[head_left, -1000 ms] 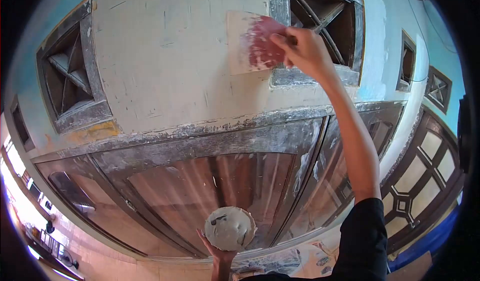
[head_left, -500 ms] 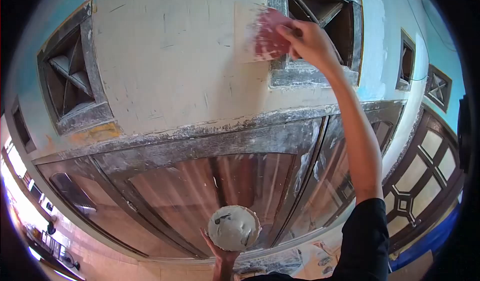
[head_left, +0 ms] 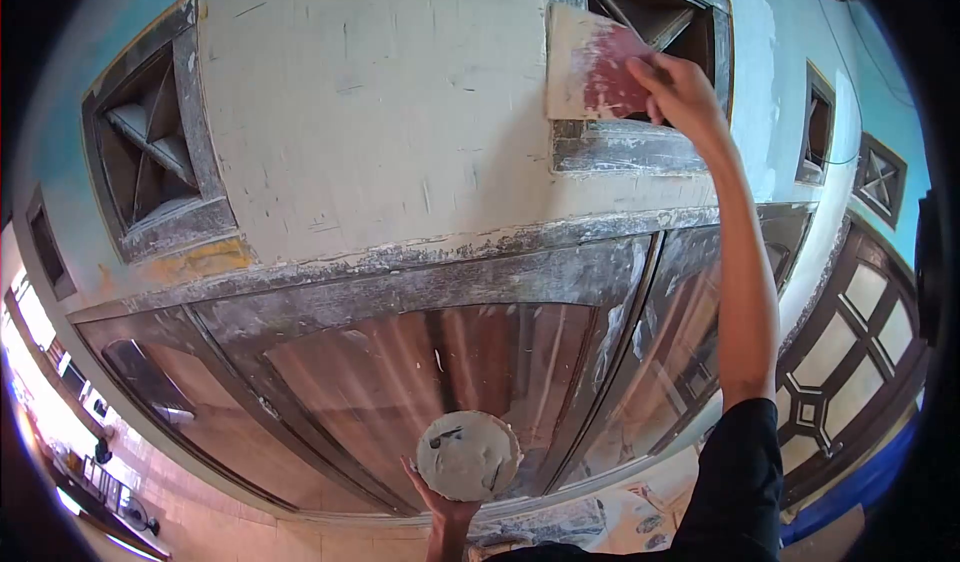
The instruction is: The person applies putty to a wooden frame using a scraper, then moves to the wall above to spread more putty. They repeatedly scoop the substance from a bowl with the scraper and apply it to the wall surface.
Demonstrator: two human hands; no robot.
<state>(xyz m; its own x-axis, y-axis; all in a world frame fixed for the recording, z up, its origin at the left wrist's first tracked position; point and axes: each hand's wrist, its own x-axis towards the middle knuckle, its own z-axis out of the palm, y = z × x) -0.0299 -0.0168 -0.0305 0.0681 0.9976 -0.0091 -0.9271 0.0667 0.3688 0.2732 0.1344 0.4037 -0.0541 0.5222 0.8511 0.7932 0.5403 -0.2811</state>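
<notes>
Head view: the spreader blade (head_left: 590,62), pinched at its red end by the right hand (head_left: 685,92), has been carried rightward off the bare wall onto the vent frame (head_left: 630,149), so filling is judged to continue there. The blade is putty-smeared. Well below, the putty plate (head_left: 467,454) is gripped from beneath by the left hand (head_left: 440,512).

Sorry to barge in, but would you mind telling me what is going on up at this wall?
A person is working pale filler on the wall above a glazed door. Their right hand holds a broad red scraper, smeared with filler, against the left edge of a vent frame. Their left hand, lower down, supports a round plate of filler from beneath. The wall beside the vent is coated cream.
</notes>
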